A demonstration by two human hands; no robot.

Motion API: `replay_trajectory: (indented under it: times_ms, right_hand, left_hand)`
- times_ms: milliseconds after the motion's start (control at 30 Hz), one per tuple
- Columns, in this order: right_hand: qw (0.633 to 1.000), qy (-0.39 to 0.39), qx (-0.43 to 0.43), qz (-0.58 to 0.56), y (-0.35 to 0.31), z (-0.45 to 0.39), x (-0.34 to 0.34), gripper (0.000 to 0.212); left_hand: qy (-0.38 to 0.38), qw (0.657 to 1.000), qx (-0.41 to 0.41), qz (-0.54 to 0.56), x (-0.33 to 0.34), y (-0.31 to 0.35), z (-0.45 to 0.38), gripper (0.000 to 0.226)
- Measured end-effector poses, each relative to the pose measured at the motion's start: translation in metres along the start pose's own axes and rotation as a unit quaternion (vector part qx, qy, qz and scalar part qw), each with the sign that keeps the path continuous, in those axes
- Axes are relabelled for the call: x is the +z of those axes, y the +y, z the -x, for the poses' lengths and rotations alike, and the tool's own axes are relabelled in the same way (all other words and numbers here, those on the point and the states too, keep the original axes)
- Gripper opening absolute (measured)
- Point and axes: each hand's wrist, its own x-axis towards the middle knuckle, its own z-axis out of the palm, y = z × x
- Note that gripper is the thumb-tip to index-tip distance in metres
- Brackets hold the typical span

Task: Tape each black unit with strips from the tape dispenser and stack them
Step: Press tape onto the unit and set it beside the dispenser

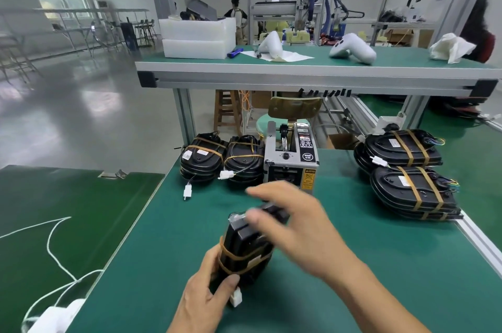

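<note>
- Head view: the left hand (202,296) grips the near end of a black unit (245,247), thumb curled over its side just above a white connector (235,298).
- The unit stands on its edge on the green bench mat (353,278), with two brown tape strips (241,258) around its near half.
- The right hand (296,220) is blurred; its fingers lie over the far end of the unit, and I cannot tell if they pinch it.
- The tape dispenser (292,159) stands just behind the hands.
- Left of the dispenser are two small stacks of taped units (221,160); right of it are two more stacks (407,172).
</note>
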Motion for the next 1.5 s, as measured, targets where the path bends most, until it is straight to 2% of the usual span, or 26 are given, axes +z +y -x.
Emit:
replay_trajectory:
  times_ms: [67, 100, 167, 233, 367, 467, 567, 700, 800, 1200, 1500]
  right_hand:
    - [0.979, 0.123, 0.132, -0.100, 0.026, -0.015, -0.008, 0.015]
    - [0.959, 0.159, 0.209, -0.106, 0.043, -0.022, -0.010, 0.013]
    - [0.929, 0.173, 0.322, -0.063, 0.078, -0.031, -0.006, 0.016]
    - [0.916, 0.144, 0.375, -0.018, 0.098, -0.035, 0.004, 0.022]
    - [0.909, 0.140, 0.393, -0.003, 0.109, -0.045, 0.021, 0.037]
    - [0.910, 0.146, 0.387, -0.007, 0.110, -0.052, 0.029, 0.040]
    - [0.908, 0.166, 0.384, -0.003, 0.112, -0.056, 0.034, 0.036]
    - [0.890, 0.218, 0.400, -0.028, 0.111, -0.062, 0.037, 0.017]
    - [0.873, 0.246, 0.417, -0.060, 0.112, -0.066, 0.038, 0.029]
    - [0.812, 0.310, 0.474, -0.140, 0.105, -0.081, 0.045, 0.013]
    - [0.783, 0.340, 0.499, -0.152, 0.105, -0.087, 0.050, 0.015]
  left_hand:
    - [0.012, 1.000, -0.001, 0.010, 0.001, 0.000, -0.001, 0.061]
    - [0.015, 1.000, -0.006, 0.016, 0.001, -0.001, -0.002, 0.060]
    - [0.015, 1.000, -0.005, 0.022, -0.001, 0.000, -0.001, 0.061]
    - [0.015, 1.000, -0.001, 0.020, -0.002, 0.000, -0.001, 0.063]
    - [0.012, 1.000, 0.003, 0.017, -0.001, 0.002, -0.001, 0.064]
    - [0.008, 1.000, 0.002, 0.022, -0.002, 0.001, -0.001, 0.065]
    - [0.001, 1.000, 0.004, 0.018, -0.003, 0.001, 0.000, 0.067]
    - [-0.002, 1.000, 0.005, 0.019, -0.003, 0.002, 0.000, 0.066]
    - [-0.002, 1.000, 0.004, 0.019, -0.003, 0.004, 0.001, 0.067]
    - [-0.004, 1.000, 0.005, 0.019, -0.003, -0.002, 0.000, 0.068]
    - [-0.005, 1.000, 0.004, 0.019, -0.003, -0.005, 0.000, 0.069]
